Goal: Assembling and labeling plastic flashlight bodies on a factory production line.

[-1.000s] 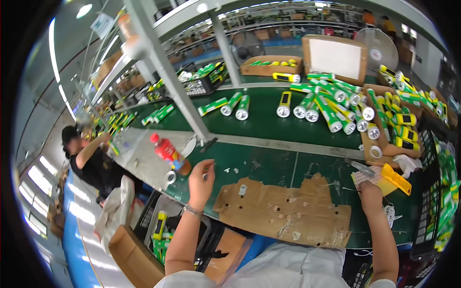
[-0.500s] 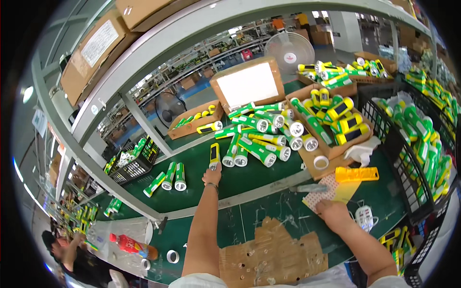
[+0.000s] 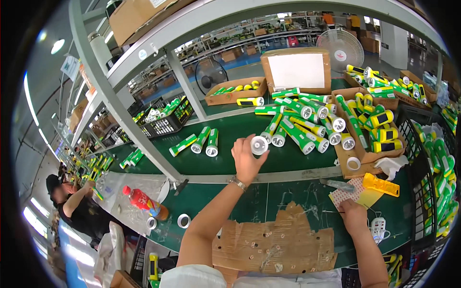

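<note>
My left hand is raised over the green bench, fingers closed around a flashlight. Its round clear lens faces me, and the rest of its body is mostly hidden behind the head and the hand. At the right, my right hand has its fingers closed at the lower edge of a sheet of small stickers. A yellow plastic piece lies at that sheet's far edge. Beyond my left hand, several green, white and yellow flashlights are heaped on the bench.
A cardboard box of flashlights and a black crate stand at the right. Torn cardboard lies in front of me. Left are a drink bottle, tape rolls and a metal post. A co-worker sits far left.
My left hand has lifted the flashlight from the bench and turned its lens toward me. My right hand stays at the sticker sheet. The whole view has shifted.
</note>
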Demonstrator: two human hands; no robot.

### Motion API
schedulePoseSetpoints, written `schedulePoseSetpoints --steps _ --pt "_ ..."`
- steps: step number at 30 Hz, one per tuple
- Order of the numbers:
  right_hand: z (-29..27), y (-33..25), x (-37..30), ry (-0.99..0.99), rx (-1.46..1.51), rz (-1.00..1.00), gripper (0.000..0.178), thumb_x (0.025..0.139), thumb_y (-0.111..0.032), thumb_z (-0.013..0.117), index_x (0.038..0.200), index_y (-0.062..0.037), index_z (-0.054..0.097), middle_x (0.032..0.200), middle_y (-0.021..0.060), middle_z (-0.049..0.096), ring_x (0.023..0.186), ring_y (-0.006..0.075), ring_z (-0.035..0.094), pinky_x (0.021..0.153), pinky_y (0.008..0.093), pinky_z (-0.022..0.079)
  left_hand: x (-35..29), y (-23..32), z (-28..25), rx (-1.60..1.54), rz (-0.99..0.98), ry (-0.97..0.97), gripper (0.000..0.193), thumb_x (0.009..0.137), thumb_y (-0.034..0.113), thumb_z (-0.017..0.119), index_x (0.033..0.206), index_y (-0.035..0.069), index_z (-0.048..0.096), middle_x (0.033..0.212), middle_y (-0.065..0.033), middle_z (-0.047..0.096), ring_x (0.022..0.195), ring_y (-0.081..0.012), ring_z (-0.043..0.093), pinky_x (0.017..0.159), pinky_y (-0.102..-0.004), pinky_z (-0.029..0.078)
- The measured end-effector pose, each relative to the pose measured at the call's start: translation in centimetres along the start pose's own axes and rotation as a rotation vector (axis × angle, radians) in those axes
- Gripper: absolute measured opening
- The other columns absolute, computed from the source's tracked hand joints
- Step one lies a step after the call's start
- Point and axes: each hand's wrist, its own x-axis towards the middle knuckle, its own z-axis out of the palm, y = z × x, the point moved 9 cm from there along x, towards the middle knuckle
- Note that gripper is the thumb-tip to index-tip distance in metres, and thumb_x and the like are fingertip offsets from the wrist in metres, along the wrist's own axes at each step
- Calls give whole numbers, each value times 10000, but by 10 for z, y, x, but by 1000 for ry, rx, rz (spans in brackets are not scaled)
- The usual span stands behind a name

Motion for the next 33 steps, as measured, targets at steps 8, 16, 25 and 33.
schedulePoseSetpoints --steps 8,16,25,33 --pt "-21 -3 -4 12 -149 136 183 711 -133 644 860 -67 561 886 108 557 784 285 586 650 371 483 -25 53 -38 -758 -172 -124 582 694 93 720 1204 54 442 1083 -95 499 954 -253 520 875 -374 402" --pt "-6 30 -32 -185 -122 375 217 782 -202 596 900 -32 534 879 154 574 821 317 592 669 397 484 -87 129 48 -2077 -1129 -622 489 923 418 331 1164 6 438 1155 -160 528 873 -239 555 789 -379 465" --pt "-68 -43 -32 113 809 329 166 769 -99 672 875 23 634 686 57 609 569 48 488 521 208 403 -117 179 66 -1976 -1107 -789 403 944 422 265 1015 89 479 1049 -160 582 821 -232 558 710 -368 475" --pt "-104 -71 -26 243 330 176 133 741 -181 647 749 -49 644 657 88 612 565 239 585 526 327 464 -125 189 62 -1924 -1060 -745 382 950 419 267 1031 99 459 1065 -181 577 856 -245 559 785 -378 461"
